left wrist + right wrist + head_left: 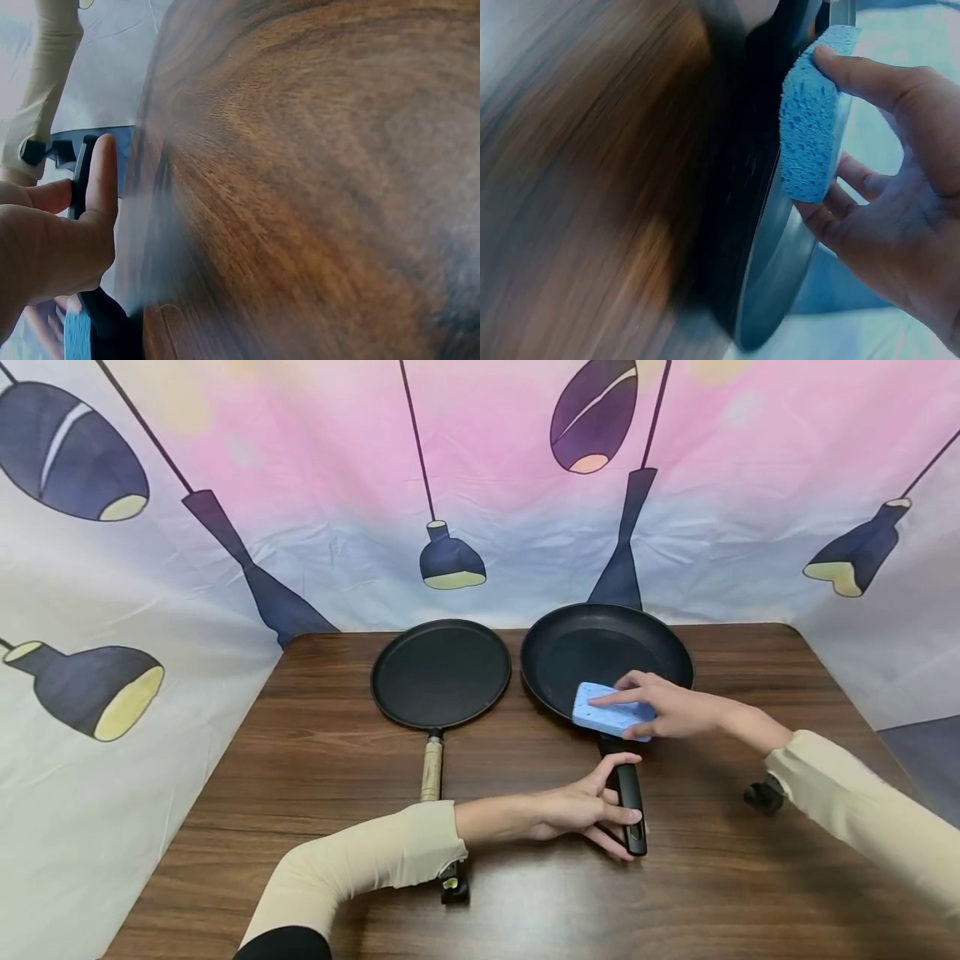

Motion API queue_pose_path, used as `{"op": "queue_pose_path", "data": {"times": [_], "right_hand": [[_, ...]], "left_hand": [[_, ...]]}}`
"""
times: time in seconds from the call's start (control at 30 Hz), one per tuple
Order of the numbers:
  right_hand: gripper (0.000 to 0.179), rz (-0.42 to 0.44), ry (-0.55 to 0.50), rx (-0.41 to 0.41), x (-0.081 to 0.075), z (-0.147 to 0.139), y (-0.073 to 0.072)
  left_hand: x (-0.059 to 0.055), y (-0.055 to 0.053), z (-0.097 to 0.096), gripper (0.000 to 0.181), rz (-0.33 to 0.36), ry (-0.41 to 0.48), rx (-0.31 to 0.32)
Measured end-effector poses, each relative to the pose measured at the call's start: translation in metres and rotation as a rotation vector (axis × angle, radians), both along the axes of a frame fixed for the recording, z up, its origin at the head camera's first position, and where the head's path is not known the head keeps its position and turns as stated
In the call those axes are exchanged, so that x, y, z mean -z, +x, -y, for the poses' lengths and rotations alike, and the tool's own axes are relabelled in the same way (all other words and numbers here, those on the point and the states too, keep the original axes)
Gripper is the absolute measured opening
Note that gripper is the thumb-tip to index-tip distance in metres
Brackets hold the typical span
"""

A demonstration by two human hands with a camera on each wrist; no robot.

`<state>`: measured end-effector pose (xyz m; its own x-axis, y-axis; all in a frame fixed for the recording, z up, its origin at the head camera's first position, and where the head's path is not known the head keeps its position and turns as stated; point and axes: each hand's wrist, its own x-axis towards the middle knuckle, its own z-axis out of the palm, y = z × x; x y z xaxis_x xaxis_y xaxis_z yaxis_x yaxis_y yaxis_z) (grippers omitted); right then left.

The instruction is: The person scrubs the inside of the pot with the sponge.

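A black frying pan (600,652) lies at the back right of the table, its black handle (632,797) toward me. My left hand (573,810) grips that handle between thumb and fingers; in the left wrist view, the thumb and a finger pinch the handle (81,176) from both sides. Over the pan's near rim, my right hand (675,703) holds a light blue sponge (602,714). The right wrist view shows the sponge (808,127) with the thumb on one side and fingers on the other, beside the pan's wall (754,255). Whether its underside touches the pan is hidden.
Left of the frying pan lies a flat, round black pan (441,672) with a pale wooden handle (432,768), partly hidden by my left forearm. Both pans rest on a brown wooden table (315,752). Behind its far edge hangs a lamp-patterned cloth (330,468).
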<state>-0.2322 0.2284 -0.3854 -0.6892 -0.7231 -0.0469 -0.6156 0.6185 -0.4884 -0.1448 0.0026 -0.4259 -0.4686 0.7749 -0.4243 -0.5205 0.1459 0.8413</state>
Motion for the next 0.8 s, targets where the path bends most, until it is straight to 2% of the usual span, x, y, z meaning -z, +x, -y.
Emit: {"op": "queue_pose_path", "data": {"times": [0.2, 0.4, 0.53, 0.67, 0.8], "right_hand": [[0.057, -0.047, 0.007, -0.083, 0.005, 0.045, -0.024], [0.059, -0.144, 0.084, -0.066, 0.004, 0.091, -0.061], [0.06, -0.193, 0.158, 0.025, 0.003, 0.113, -0.093], [0.063, -0.148, 0.221, 0.189, 0.003, 0.12, -0.12], [0.065, -0.106, 0.264, 0.35, 0.004, 0.112, -0.137]], "left_hand": [[0.002, 0.003, 0.001, 0.074, 0.009, 0.029, -0.014], [0.003, 0.003, 0.002, 0.076, 0.005, 0.045, -0.011], [0.003, 0.004, -0.001, 0.077, -0.018, 0.031, -0.049], [0.002, 0.006, -0.003, 0.078, -0.039, 0.013, -0.082], [0.001, 0.008, -0.004, 0.078, -0.047, 0.012, -0.085]]}}
